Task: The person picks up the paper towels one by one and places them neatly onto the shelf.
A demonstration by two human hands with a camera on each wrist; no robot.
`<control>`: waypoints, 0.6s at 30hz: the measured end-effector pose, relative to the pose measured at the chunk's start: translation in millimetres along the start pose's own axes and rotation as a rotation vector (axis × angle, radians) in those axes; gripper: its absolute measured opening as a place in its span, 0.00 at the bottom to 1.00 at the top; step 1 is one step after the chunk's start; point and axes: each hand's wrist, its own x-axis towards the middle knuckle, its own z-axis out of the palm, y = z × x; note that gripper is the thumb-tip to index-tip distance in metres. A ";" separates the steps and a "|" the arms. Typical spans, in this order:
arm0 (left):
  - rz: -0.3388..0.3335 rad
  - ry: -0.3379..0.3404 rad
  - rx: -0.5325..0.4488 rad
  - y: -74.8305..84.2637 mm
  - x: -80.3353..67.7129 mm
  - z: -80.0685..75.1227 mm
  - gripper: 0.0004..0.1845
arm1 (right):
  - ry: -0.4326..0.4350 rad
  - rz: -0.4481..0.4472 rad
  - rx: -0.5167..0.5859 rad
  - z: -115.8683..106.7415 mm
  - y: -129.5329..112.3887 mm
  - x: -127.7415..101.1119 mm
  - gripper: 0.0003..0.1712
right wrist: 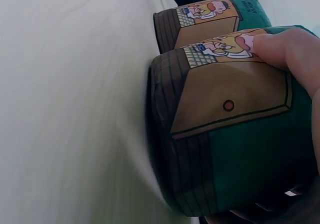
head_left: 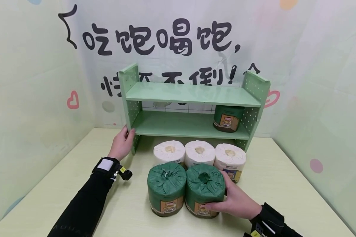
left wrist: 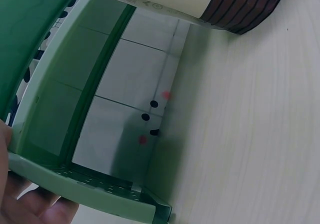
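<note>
At lower centre, our right hand (head_left: 235, 200) wraps the right-hand green roll (head_left: 204, 189) on the table (head_left: 284, 184); it looks light, soft, best held round its sides. Our left hand (head_left: 123, 143) grips the shelf (head_left: 192, 95) at centre left.

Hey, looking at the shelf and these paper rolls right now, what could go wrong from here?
The right hand grips one green roll that touches the other green roll; lifting it may knock that one over. The white rolls stand right behind, so a low lift may hit them. The left hand only holds the shelf by its side panel, so a bump might shift it.
</note>
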 end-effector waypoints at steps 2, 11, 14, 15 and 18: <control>0.001 0.003 0.001 -0.1 -0.6 0.1 0.33 | -0.001 -0.002 -0.001 -0.3 -0.3 -0.4 0.65; -0.004 -0.001 -0.003 0.3 -0.9 -0.4 0.33 | 0.015 -0.010 0.009 -1.1 -1.6 -2.2 0.63; -0.004 -0.001 -0.006 -0.1 -0.6 -0.3 0.33 | 0.014 -0.015 0.010 -1.6 -1.2 -2.4 0.62; -0.004 -0.002 -0.006 -0.4 -0.7 -0.1 0.33 | 0.014 -0.017 0.008 -1.8 -1.1 -2.5 0.62; -0.007 -0.005 -0.007 -1.4 -0.5 0.1 0.33 | 0.015 -0.031 0.004 -2.2 -0.7 -3.2 0.63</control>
